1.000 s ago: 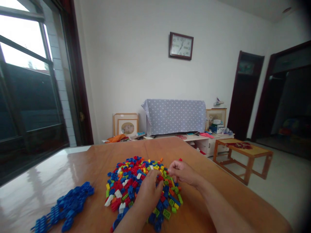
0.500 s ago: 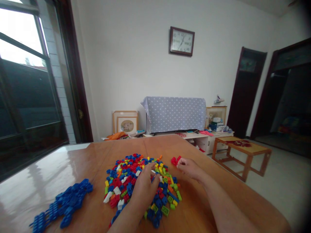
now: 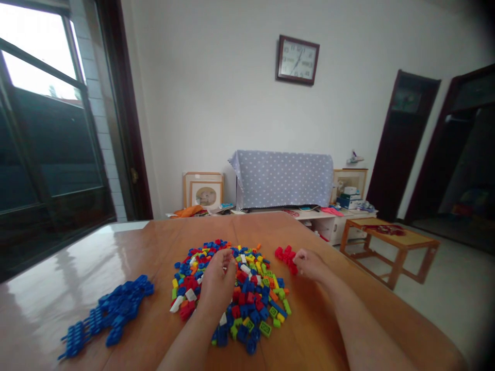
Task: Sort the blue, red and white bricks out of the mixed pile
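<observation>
A heap of mixed building blocks (image 3: 247,299) in red, blue, green, yellow, orange and white lies mid-table. Above its middle is my left hand (image 3: 219,275), its fingers curled and its thumb close to the fingertips; whatever is between them is hidden. To the right of the heap lies a small cluster of red building blocks (image 3: 285,254). My right hand (image 3: 311,265) is at the cluster's right edge, with finger and thumb pinched on a red block there. A separate group of blue blocks (image 3: 116,309) lies on the left side of the table.
The wooden table (image 3: 162,247) has a glossy top. Beyond it stand a low white cabinet (image 3: 328,226), a polka-dot cloth cover (image 3: 284,180) and framed pictures (image 3: 204,193). A small wooden stool (image 3: 390,234) is on the floor at the right.
My left hand has moved left over the heap, and its fingers have drawn together. At the right, more of the red cluster shows beside my right hand. The view has shifted slightly.
</observation>
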Demonstrator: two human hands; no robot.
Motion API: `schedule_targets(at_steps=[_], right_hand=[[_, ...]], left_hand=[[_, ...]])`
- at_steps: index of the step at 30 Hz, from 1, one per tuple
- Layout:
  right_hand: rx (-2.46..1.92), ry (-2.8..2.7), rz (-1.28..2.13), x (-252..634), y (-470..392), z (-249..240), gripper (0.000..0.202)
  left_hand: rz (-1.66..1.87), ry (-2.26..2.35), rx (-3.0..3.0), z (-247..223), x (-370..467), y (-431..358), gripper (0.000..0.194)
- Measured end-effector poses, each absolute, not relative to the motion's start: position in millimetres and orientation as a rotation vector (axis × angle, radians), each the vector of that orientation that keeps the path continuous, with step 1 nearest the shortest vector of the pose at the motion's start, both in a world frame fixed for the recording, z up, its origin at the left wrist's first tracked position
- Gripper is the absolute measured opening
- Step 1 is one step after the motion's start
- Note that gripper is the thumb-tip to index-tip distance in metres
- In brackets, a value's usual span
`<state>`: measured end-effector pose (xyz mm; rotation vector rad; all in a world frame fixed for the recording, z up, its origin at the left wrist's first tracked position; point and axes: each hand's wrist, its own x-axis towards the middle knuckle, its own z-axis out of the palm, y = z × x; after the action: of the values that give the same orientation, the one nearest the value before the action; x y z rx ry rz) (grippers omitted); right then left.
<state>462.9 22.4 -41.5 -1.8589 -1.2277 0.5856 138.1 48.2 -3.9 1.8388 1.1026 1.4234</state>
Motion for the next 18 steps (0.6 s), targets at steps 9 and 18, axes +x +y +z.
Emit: schedule_targets(at_steps=[9,18], right_hand=[[-1.796,-1.202,0.685,452,25,-48,0.010],[-1.623,-1.573,0.526,396,22,-32,0.010]], left_hand=[[1.370,1.209,1.801,-11,126,62,0.022],[0.974,1.210,2.483,-1,133,31,0.030]])
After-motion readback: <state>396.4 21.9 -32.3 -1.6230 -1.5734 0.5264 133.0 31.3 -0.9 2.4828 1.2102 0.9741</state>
